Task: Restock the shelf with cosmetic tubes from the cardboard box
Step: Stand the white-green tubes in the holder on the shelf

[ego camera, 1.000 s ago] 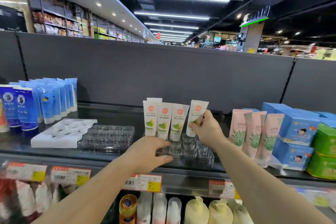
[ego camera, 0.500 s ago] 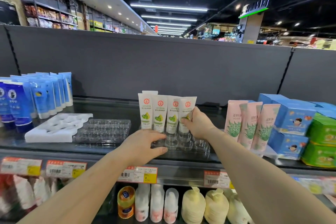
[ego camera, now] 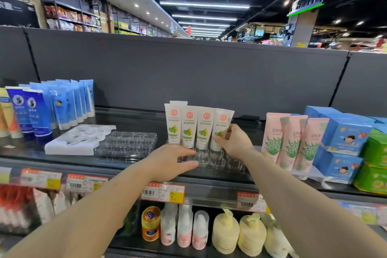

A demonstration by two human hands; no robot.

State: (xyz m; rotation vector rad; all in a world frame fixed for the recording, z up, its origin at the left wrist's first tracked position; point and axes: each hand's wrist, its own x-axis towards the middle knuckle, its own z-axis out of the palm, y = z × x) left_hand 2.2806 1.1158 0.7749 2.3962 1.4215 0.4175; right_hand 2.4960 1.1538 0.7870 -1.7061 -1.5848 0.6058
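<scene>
Several white cosmetic tubes (ego camera: 189, 125) with red logos and green fruit prints stand cap-down in a clear plastic holder tray (ego camera: 232, 165) on the dark shelf (ego camera: 134, 165). My right hand (ego camera: 234, 142) grips the rightmost white tube (ego camera: 222, 123), which leans slightly right at the row's end. My left hand (ego camera: 173, 161) rests on the tray's front left corner, fingers spread on the clear plastic. No cardboard box is in view.
Left of the tray lie another clear tray (ego camera: 127, 144) without tubes and a white foam insert (ego camera: 79, 140). Blue tubes (ego camera: 62, 107) stand far left, pink tubes (ego camera: 293, 140) and blue boxes (ego camera: 343, 140) to the right. Price tags (ego camera: 163, 192) line the shelf edge above bottles (ego camera: 184, 228).
My right hand brought the fourth tube down from a raised tilt into the row beside the others. My left hand stayed on the tray's front corner.
</scene>
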